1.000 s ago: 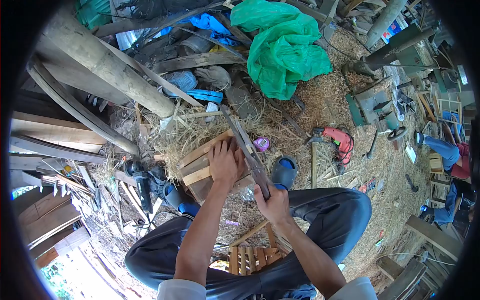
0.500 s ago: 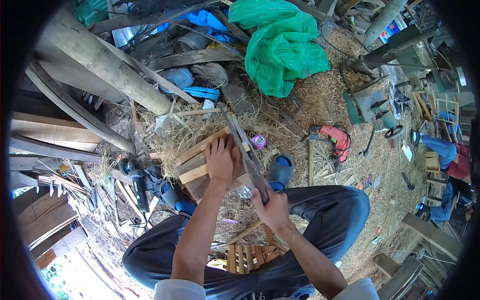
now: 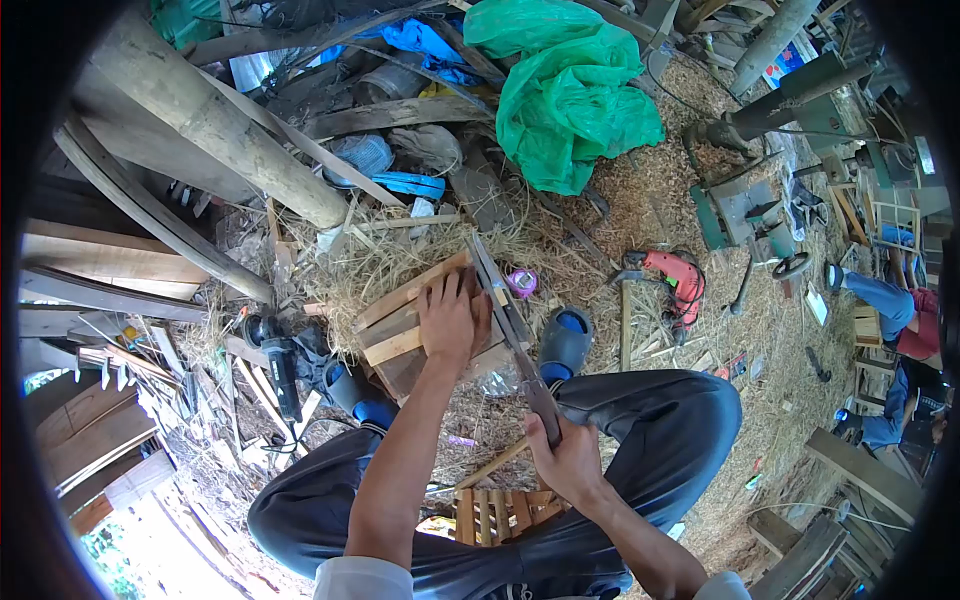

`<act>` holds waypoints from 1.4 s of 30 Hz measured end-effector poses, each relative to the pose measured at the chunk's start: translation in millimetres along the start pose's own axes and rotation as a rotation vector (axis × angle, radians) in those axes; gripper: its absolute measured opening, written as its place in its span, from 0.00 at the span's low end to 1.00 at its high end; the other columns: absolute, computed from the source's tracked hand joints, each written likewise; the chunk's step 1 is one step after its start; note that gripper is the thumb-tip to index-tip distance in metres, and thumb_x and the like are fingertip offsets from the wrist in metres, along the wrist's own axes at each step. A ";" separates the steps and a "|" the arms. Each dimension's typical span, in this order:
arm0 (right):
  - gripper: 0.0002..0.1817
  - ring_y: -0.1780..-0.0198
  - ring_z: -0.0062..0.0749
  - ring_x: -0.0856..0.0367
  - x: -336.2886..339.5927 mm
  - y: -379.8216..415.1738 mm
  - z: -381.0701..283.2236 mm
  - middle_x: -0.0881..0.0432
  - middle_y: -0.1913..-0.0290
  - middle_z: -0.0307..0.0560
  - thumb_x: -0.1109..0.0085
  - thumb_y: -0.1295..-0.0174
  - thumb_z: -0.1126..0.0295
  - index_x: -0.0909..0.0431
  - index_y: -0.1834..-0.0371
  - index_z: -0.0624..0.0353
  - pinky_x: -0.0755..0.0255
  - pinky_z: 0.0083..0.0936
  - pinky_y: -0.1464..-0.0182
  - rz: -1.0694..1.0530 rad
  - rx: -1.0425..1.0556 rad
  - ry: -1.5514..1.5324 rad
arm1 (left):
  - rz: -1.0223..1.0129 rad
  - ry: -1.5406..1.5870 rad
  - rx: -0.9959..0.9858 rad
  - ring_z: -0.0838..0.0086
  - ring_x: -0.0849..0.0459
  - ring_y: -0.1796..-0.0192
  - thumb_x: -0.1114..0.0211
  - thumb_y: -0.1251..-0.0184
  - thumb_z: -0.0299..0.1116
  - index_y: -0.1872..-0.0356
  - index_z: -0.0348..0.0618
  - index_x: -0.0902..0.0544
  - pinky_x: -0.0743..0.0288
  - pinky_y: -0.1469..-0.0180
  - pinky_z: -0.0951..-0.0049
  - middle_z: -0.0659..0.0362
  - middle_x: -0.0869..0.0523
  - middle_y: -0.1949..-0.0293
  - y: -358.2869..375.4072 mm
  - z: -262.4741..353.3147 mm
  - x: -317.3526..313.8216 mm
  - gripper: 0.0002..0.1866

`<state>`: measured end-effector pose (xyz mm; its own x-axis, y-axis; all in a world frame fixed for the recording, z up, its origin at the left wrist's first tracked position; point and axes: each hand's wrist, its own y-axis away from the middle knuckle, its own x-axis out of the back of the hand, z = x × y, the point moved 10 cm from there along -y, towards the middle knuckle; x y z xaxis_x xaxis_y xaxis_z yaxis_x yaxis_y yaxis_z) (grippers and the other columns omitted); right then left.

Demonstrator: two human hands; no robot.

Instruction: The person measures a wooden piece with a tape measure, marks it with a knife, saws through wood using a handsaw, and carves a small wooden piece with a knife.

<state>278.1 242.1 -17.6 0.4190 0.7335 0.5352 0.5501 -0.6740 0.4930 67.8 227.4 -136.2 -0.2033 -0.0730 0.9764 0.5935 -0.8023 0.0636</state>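
Observation:
My left hand (image 3: 449, 322) lies on top of a wooden block (image 3: 395, 347) on the straw-strewn ground, fingers spread over the wood. My right hand (image 3: 568, 455) is wrapped round the handle of a hand saw (image 3: 518, 350). The saw's blade runs up along the block's right side, beside my left fingers. A strip of light wood (image 3: 490, 275) lies by the blade. Whether the teeth touch the wood is too small to tell. A purple roll (image 3: 521, 282) rests just right of the blade.
A red power drill (image 3: 677, 290) lies to the right, a black angle grinder (image 3: 279, 368) to the left. A green plastic sheet (image 3: 570, 100) and a wooden pole (image 3: 220, 120) are beyond. Two people, one in red (image 3: 918, 325), sit at far right among stacked planks (image 3: 865, 475).
My right hand has moved down and slightly right, drawing the saw back towards me. My left hand stays on the block. The whole view has shifted slightly.

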 end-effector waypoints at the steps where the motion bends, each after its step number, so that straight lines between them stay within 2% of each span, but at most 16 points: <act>1: 0.24 0.77 0.60 0.18 -0.3 -3.5 0.2 0.23 0.84 0.65 0.41 0.35 0.56 0.21 0.76 0.69 0.25 0.44 0.75 0.004 -0.004 0.003 | -0.001 0.005 -0.003 0.63 0.31 0.35 0.47 0.32 0.46 0.34 0.47 0.26 0.46 0.30 0.55 0.57 0.24 0.41 1.1 1.0 0.5 0.27; 4: 0.25 0.76 0.61 0.18 -11.6 -38.2 -8.0 0.23 0.84 0.65 0.43 0.34 0.54 0.20 0.75 0.70 0.24 0.45 0.74 0.036 0.025 0.010 | 0.033 0.010 -0.024 0.63 0.30 0.36 0.48 0.31 0.46 0.32 0.48 0.28 0.45 0.30 0.56 0.57 0.24 0.42 2.2 4.1 8.5 0.28; 7: 0.23 0.83 0.53 0.22 -11.5 -57.4 -23.3 0.27 0.87 0.59 0.44 0.32 0.58 0.21 0.77 0.68 0.31 0.41 0.77 0.137 0.128 0.057 | -0.028 -0.011 -0.010 0.63 0.30 0.37 0.48 0.31 0.47 0.33 0.48 0.27 0.45 0.31 0.56 0.57 0.23 0.43 0.3 4.1 7.9 0.27; 9: 0.27 0.76 0.62 0.18 -11.8 -40.2 -16.6 0.24 0.84 0.66 0.45 0.33 0.53 0.21 0.76 0.72 0.24 0.46 0.72 0.053 0.011 -0.070 | 0.014 -0.010 -0.008 0.63 0.30 0.37 0.48 0.31 0.47 0.33 0.48 0.28 0.45 0.31 0.57 0.57 0.23 0.44 0.0 1.9 2.0 0.28; 14: 0.26 0.75 0.63 0.18 -8.5 -17.9 -12.7 0.24 0.83 0.68 0.46 0.33 0.55 0.20 0.74 0.74 0.24 0.47 0.71 0.042 -0.061 -0.146 | 0.063 -0.047 -0.026 0.63 0.30 0.37 0.47 0.32 0.47 0.33 0.47 0.28 0.44 0.31 0.58 0.57 0.23 0.45 0.7 5.3 7.7 0.28; 17: 0.26 0.74 0.63 0.18 -18.2 -53.4 -14.2 0.23 0.81 0.68 0.45 0.33 0.56 0.20 0.71 0.75 0.24 0.48 0.71 0.069 -0.004 -0.103 | 0.097 0.007 -0.051 0.63 0.30 0.37 0.46 0.32 0.46 0.33 0.47 0.27 0.44 0.32 0.58 0.56 0.24 0.45 1.2 9.6 15.1 0.28; 19: 0.25 0.74 0.64 0.18 -20.8 -53.4 -14.5 0.22 0.80 0.68 0.45 0.33 0.56 0.20 0.69 0.75 0.24 0.48 0.71 0.040 0.016 -0.068 | -0.022 -0.004 -0.009 0.63 0.30 0.37 0.46 0.32 0.47 0.33 0.47 0.27 0.44 0.31 0.58 0.56 0.24 0.43 -0.7 4.7 7.0 0.28; 21: 0.25 0.74 0.65 0.18 -11.2 -23.1 -7.1 0.22 0.80 0.69 0.45 0.33 0.56 0.20 0.70 0.75 0.23 0.48 0.70 0.013 -0.035 -0.080 | -0.010 0.004 -0.013 0.63 0.30 0.36 0.46 0.32 0.47 0.32 0.47 0.28 0.44 0.31 0.58 0.56 0.24 0.42 -0.6 5.2 7.4 0.29; 23: 0.26 0.74 0.64 0.18 4.0 0.7 -12.9 0.23 0.81 0.70 0.45 0.34 0.56 0.19 0.73 0.75 0.22 0.46 0.70 0.091 0.082 -0.124 | 0.001 0.014 -0.009 0.63 0.30 0.36 0.46 0.32 0.47 0.32 0.47 0.28 0.45 0.30 0.58 0.56 0.24 0.41 -0.3 4.5 6.3 0.29; 25: 0.24 0.75 0.61 0.17 -5.0 -14.1 -5.4 0.22 0.82 0.67 0.44 0.34 0.57 0.19 0.73 0.73 0.22 0.45 0.70 0.073 0.025 -0.114 | 0.039 -0.013 -0.026 0.63 0.31 0.35 0.46 0.32 0.46 0.33 0.46 0.27 0.45 0.30 0.58 0.56 0.24 0.41 1.9 6.4 8.2 0.28; 27: 0.16 0.83 0.49 0.22 -16.3 -47.3 -10.4 0.25 0.85 0.57 0.45 0.32 0.64 0.19 0.68 0.69 0.33 0.40 0.77 0.071 0.032 -0.060 | 0.027 -0.012 -0.033 0.64 0.31 0.35 0.46 0.32 0.46 0.33 0.46 0.27 0.46 0.30 0.58 0.56 0.25 0.40 4.4 3.6 3.8 0.28; 31: 0.16 0.83 0.49 0.21 -10.5 -26.2 -13.6 0.25 0.84 0.57 0.45 0.32 0.64 0.19 0.68 0.69 0.32 0.39 0.77 0.045 -0.002 -0.028 | 0.050 -0.023 -0.037 0.64 0.32 0.34 0.42 0.38 0.41 0.32 0.48 0.28 0.42 0.32 0.58 0.57 0.26 0.39 3.2 -0.5 -5.2 0.30; 33: 0.23 0.77 0.61 0.18 6.1 -1.1 -21.3 0.24 0.83 0.67 0.45 0.33 0.58 0.19 0.72 0.73 0.23 0.47 0.74 0.077 0.054 -0.149 | 0.022 -0.036 -0.021 0.65 0.32 0.33 0.44 0.35 0.42 0.32 0.48 0.28 0.44 0.31 0.58 0.58 0.26 0.38 2.0 -1.3 -7.1 0.30; 34: 0.24 0.77 0.64 0.19 4.7 -4.7 -19.5 0.24 0.83 0.69 0.45 0.33 0.58 0.19 0.75 0.73 0.23 0.47 0.74 0.044 0.003 -0.110 | -0.008 -0.045 -0.014 0.66 0.32 0.33 0.45 0.33 0.44 0.31 0.48 0.29 0.46 0.30 0.58 0.58 0.26 0.38 2.4 -0.3 -8.0 0.29; 38: 0.24 0.77 0.67 0.20 -16.9 -60.8 -19.3 0.24 0.82 0.71 0.43 0.34 0.59 0.20 0.76 0.73 0.24 0.47 0.73 0.044 -0.024 -0.084 | 0.025 -0.036 -0.019 0.67 0.31 0.34 0.46 0.32 0.42 0.30 0.50 0.30 0.45 0.30 0.59 0.59 0.26 0.38 1.3 3.3 -1.7 0.28; 42: 0.24 0.76 0.67 0.20 -4.5 -8.0 -13.0 0.24 0.82 0.71 0.44 0.34 0.58 0.20 0.76 0.73 0.23 0.48 0.72 0.074 0.015 -0.116 | 0.016 -0.057 -0.033 0.65 0.32 0.33 0.44 0.35 0.42 0.33 0.47 0.28 0.44 0.32 0.57 0.58 0.26 0.37 1.4 -1.6 -11.0 0.28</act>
<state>262.4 243.0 -15.0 0.5393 0.6877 0.4860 0.5249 -0.7259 0.4446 69.6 226.2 -147.2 -0.1487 -0.0524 0.9875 0.5704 -0.8202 0.0424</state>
